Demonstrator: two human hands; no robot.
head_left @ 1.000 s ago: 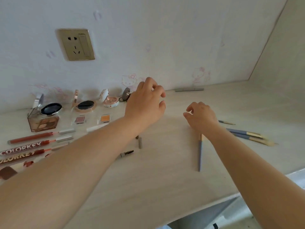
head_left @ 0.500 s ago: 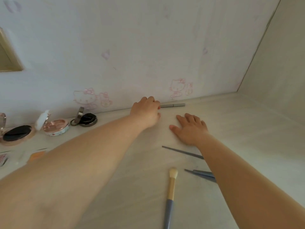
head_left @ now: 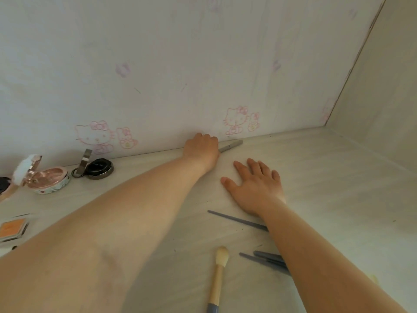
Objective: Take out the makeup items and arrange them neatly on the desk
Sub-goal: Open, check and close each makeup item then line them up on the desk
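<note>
While L hand [head_left: 201,149] grips pencil [head_left: 232,145], R hand [head_left: 256,185] nearby

Back wall [head_left: 180,64]: pale, whitish, faintly streaked. Two pink cartoon cat prints low on it, one pair at 9 o'clock [head_left: 99,135], another just right of centre, near 1 o'clock [head_left: 239,120]. Fainter purple marks higher up, at 11 o'clock [head_left: 123,69] and at 1 o'clock [head_left: 276,65]. Side panel [head_left: 388,98] at 3 o'clock, plain, meets the back wall in a slanted corner seam. Table [head_left: 338,188]: light wood grain, small dark specks scattered.
</note>
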